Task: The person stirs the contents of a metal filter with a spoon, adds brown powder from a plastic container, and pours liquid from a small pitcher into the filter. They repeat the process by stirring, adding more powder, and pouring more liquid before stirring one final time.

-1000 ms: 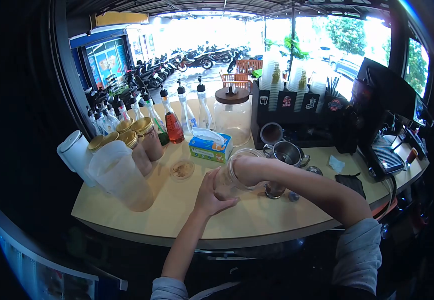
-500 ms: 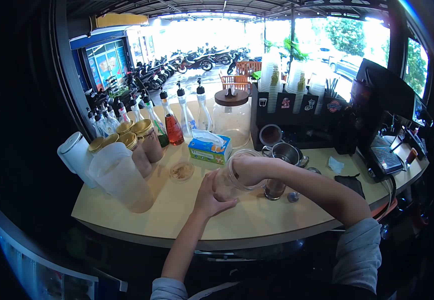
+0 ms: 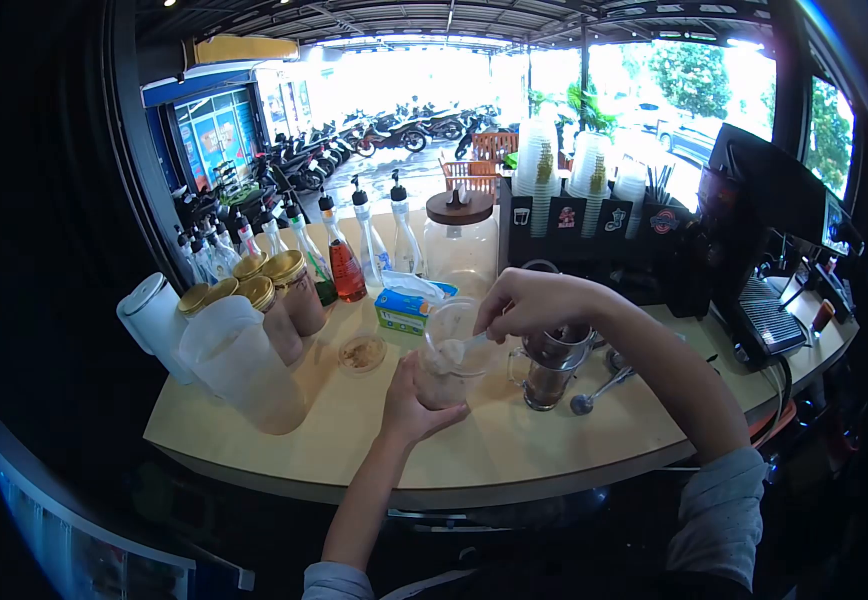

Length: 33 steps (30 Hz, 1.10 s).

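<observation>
- The bench [image 3: 514, 445] is a curved, pale counter, crowded along its far edge, with the working spot near the middle.
- At about 9 o'clock from the working spot a big frosted pitcher [image 3: 239, 365] is parked, with gold-lidded jars [image 3: 279, 290] behind it; well apart from the hands, so nothing to bump there.
- At 12 o'clock a large glass jar with a wooden lid [image 3: 461, 245] is seen, and a row of pump bottles [image 3: 349, 245] toward 11.
- The clear plastic jar [image 3: 447, 355] is the thing being worked on: it stands upright on the bench, mouth open, something pale inside.
- It is gripped low on its near side by the left hand [image 3: 416, 405], fingers wrapped round it.
- The right hand [image 3: 534, 300] is held over the rim at roughly 2 o'clock, fingers pinched shut on what looks like a small scoop [image 3: 469, 345] dipping into the mouth; too blurry to be named for sure.
- Probably best done with the jar kept pressed flat and the scoop lifted straight up, since a glass mug [image 3: 546, 375] sits just beside it at 3 o'clock and could get knocked.
- A tissue box [image 3: 401, 305] is seen at 11 o'clock, a small dish [image 3: 362, 352] at 9.
</observation>
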### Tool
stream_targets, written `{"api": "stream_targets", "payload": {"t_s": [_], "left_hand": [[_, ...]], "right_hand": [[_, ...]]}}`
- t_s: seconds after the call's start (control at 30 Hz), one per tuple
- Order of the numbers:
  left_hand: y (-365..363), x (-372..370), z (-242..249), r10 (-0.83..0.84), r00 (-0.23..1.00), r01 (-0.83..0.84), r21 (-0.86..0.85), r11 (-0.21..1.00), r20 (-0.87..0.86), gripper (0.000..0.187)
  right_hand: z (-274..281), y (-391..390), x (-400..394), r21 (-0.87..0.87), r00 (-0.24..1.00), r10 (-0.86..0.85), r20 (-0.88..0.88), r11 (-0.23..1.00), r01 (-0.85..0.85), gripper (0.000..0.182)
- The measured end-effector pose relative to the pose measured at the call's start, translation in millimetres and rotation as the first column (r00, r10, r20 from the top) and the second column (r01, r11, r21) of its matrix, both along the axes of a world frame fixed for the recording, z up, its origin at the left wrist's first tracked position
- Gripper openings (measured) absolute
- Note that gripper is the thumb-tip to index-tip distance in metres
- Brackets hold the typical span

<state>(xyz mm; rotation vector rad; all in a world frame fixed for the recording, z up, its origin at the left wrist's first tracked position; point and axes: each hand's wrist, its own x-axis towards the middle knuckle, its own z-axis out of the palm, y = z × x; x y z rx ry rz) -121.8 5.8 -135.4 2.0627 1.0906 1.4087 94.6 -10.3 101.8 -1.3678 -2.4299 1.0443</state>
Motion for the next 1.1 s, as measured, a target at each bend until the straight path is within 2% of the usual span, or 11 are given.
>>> {"api": "stream_targets", "payload": {"t_s": [0.07,0.17,0.27,0.33,0.4,0.5,0.63,0.73,0.77,0.83,1.1], "left_hand": [[2.5,0.6,-2.0,-0.034,0.997,0.034,-0.004,0.999,0.070,0.099],[-3.7,1.2,7.1,-0.010,1.000,0.010,0.026,1.000,0.017,0.099],[-5.3,1.7,7.8,0.016,1.000,-0.016,-0.032,0.999,-0.013,0.098],[-1.0,1.2,2.3,-0.062,0.996,0.066,-0.074,0.995,0.063,0.097],[-1.1,2.6,5.8,-0.094,0.992,0.100,-0.068,0.993,0.088,0.097],[-0.5,2.4,6.5,-0.115,0.985,0.126,-0.081,0.989,0.126,0.096],[-3.9,4.3,13.3,-0.105,0.983,0.121,-0.098,0.988,0.153,0.095],[4.8,-0.5,3.0,-0.102,0.989,0.114,-0.121,0.986,0.104,0.091],[4.1,-0.5,3.5,-0.104,0.989,0.117,-0.125,0.985,0.104,0.091],[2.7,1.2,6.8,-0.097,0.989,0.111,-0.131,0.985,0.108,0.088],[10.8,3.6,-9.3,-0.085,0.982,0.116,-0.183,0.976,0.170,0.080]], "right_hand": [[-0.5,0.4,7.5,-0.004,0.999,-0.005,-0.041,1.000,0.005,0.025],[-2.9,-1.1,17.6,-0.014,0.993,-0.027,-0.116,1.000,0.026,0.024],[-7.8,-1.0,28.2,-0.009,0.981,-0.052,-0.186,0.999,0.051,0.022],[-10.7,0.0,36.9,0.006,0.974,-0.058,-0.220,0.998,0.061,0.021],[-12.5,0.9,47.1,0.190,0.957,0.027,-0.289,0.981,0.030,0.020],[-9.6,0.1,65.1,0.184,0.928,0.010,-0.372,0.981,0.063,0.019],[-2.4,-11.5,94.6,0.212,0.930,-0.057,-0.364,0.967,0.142,0.022],[-7.0,-21.8,116.5,0.356,0.953,-0.200,-0.227,0.894,0.272,0.022],[-14.9,-23.3,125.0,0.353,0.953,-0.203,-0.227,0.895,0.275,0.022],[-33.7,-22.9,140.2,0.469,0.933,-0.161,-0.320,0.829,0.304,0.019],[-50.0,-35.9,154.5,0.467,0.903,-0.273,-0.332,0.784,0.409,0.019]]}}
